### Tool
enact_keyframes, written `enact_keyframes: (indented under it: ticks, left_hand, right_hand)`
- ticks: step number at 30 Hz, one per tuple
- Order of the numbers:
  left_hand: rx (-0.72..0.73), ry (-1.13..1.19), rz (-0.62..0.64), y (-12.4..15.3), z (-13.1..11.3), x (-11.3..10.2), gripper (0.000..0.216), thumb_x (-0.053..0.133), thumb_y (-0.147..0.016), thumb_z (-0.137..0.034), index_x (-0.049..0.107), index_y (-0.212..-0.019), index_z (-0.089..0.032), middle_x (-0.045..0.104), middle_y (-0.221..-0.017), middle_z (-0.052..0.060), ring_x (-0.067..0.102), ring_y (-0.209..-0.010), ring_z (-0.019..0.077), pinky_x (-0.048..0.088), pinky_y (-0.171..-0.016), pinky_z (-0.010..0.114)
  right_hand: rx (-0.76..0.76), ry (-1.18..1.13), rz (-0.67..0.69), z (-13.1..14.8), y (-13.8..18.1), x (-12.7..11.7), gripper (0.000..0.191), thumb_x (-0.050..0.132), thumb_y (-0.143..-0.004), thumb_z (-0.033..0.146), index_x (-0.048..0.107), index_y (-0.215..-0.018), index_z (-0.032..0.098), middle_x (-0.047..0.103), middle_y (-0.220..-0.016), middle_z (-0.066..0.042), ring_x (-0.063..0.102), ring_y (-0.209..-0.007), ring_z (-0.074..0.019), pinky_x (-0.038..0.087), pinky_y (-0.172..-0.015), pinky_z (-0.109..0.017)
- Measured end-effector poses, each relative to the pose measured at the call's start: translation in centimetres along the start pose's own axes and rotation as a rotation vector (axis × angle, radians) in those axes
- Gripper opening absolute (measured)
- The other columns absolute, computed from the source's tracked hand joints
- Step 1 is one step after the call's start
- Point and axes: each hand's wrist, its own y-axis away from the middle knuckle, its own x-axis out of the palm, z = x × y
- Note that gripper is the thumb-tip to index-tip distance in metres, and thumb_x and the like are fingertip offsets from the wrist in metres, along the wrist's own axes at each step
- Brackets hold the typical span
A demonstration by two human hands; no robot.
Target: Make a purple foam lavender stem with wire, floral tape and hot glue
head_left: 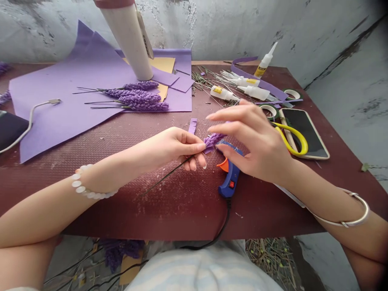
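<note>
My left hand point(189, 147) pinches a purple artificial lavender stem point(213, 140) just below its flower head, over the middle of the table. The dark wire stalk slants down to the left from my fingers. My right hand point(256, 139) is raised beside the flower head, its fingers apart and nothing visible between them. Under that hand lies a blue hot glue gun point(230, 180) with an orange trigger, partly covered by the hand. A short purple strip point(192, 126) rests on the table just behind my left hand.
Finished lavender stems point(139, 97) lie on a purple sheet point(54, 101) by a white tumbler point(130, 40). Glue bottles point(222, 93), yellow-handled scissors point(298, 147), tape rolls point(268, 112) and a phone point(312, 131) crowd the right. The glue gun's cord point(222, 230) drops over the front edge.
</note>
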Motion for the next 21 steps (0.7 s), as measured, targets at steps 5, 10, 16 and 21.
enact_keyframes:
  ticks: [5, 10, 16, 21]
  left_hand:
    - [0.038, 0.154, -0.116, -1.0, 1.0, -0.3, 0.024, 0.057, -0.090, -0.019, 0.067, -0.072, -0.007, 0.064, -0.069, 0.004, 0.054, -0.054, 0.0053, 0.046, -0.054, 0.015]
    - [0.138, 0.250, -0.214, -1.5, 1.8, -0.9, 0.018, 0.059, -0.089, -0.018, 0.067, -0.078, -0.007, 0.060, -0.067, 0.002, 0.051, -0.053, 0.0044, 0.043, -0.053, 0.016]
    - [0.289, 0.308, -0.239, -1.4, 1.8, -1.7, 0.018, 0.060, -0.090, -0.021, 0.067, -0.078, -0.009, 0.059, -0.069, 0.002, 0.051, -0.056, 0.0045, 0.042, -0.054, 0.016]
    - [0.315, 0.319, -0.189, -1.1, 1.5, -1.7, 0.018, 0.060, -0.090, -0.022, 0.069, -0.085, -0.008, 0.056, -0.066, 0.001, 0.049, -0.054, 0.0041, 0.040, -0.052, 0.015]
  right_hand:
    - [0.333, 0.215, 0.009, 1.9, 0.2, -2.5, 0.020, 0.048, -0.093, 0.033, 0.060, -0.083, 0.020, 0.067, -0.086, -0.009, 0.063, -0.084, -0.0249, 0.045, -0.070, -0.037]
    - [0.696, 0.475, 0.534, 6.5, 2.6, -1.4, 0.067, 0.029, -0.089, 0.071, 0.053, -0.054, 0.019, 0.053, -0.045, -0.006, 0.052, -0.040, -0.0205, 0.017, -0.043, -0.030]
    - [0.982, 0.532, 0.528, 8.8, 2.9, 0.8, 0.062, 0.038, -0.084, 0.073, 0.059, -0.065, 0.017, 0.063, -0.054, -0.014, 0.063, -0.048, -0.0291, 0.021, -0.043, -0.030]
    - [1.093, 0.337, 0.534, 8.2, 3.4, 0.0, 0.037, 0.050, -0.084, 0.053, 0.052, -0.065, 0.021, 0.064, -0.058, -0.008, 0.063, -0.056, -0.0281, 0.031, -0.049, -0.031]
